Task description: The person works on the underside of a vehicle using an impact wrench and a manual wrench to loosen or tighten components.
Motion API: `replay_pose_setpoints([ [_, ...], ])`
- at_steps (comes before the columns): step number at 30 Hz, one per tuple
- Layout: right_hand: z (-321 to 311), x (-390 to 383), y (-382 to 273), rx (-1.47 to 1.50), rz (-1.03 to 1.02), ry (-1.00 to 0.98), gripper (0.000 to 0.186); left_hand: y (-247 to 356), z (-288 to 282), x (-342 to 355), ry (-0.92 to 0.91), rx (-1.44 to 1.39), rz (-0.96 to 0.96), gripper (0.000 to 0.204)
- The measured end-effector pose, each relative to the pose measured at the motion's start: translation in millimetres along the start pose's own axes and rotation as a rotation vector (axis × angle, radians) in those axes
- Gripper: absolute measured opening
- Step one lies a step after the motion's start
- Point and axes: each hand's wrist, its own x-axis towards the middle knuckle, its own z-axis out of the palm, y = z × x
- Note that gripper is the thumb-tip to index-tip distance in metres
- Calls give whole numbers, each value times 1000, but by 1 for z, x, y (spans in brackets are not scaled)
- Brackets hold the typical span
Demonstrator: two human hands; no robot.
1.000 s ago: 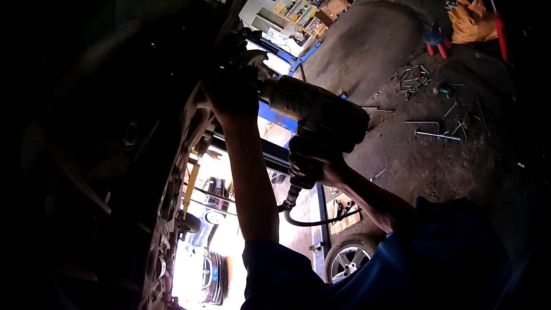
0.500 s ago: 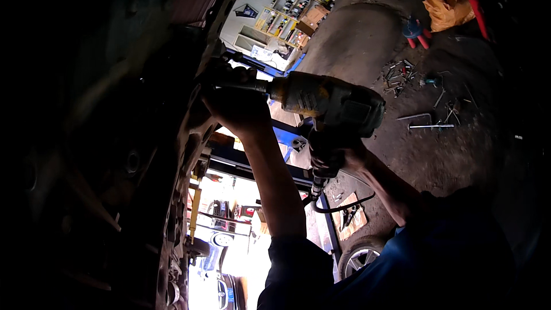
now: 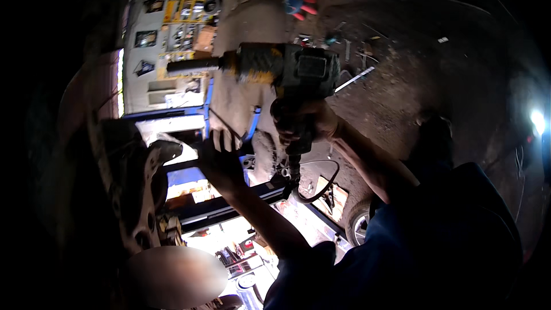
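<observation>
An impact wrench (image 3: 287, 69), dark with worn yellow patches, hangs in the middle of the view. My right hand (image 3: 301, 120) is wrapped round its grip. A long dark socket (image 3: 192, 66) on its nose points left, apart from the metalwork. The air hose (image 3: 330, 186) curls away from the bottom of the grip. Below the socket, my left hand (image 3: 222, 158) is raised with its fingers up and somewhat apart, touching neither wrench nor socket. I see nothing in it, though its palm is in deep shadow. Left of it stands a dark metal part with holes (image 3: 148, 209).
On the right, hand tools lie about the floor, among them a bright metal bar (image 3: 354, 78). A wheel (image 3: 359, 224) stands low beside my right arm. Blue lift parts (image 3: 208, 109) lie beyond my left hand. Yellow shelves (image 3: 181, 11) line the far wall.
The wrench and its socket have come away from the dark metalwork. My left hand has left the socket and dropped below it. The whole view has swung to the right.
</observation>
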Motion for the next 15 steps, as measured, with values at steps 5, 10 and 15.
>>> replay_pose_setpoints([
  [5,-81,-84,-51,210,-283,109,21,-106,102,-135,-320,-388,-671,31],
  [10,-160,-165,-35,402,-383,595,22,-112,123,-203,-282,-753,-982,41],
  [15,-258,-199,-72,502,-555,897,26,-144,212,-106,-275,-555,-1174,39],
])
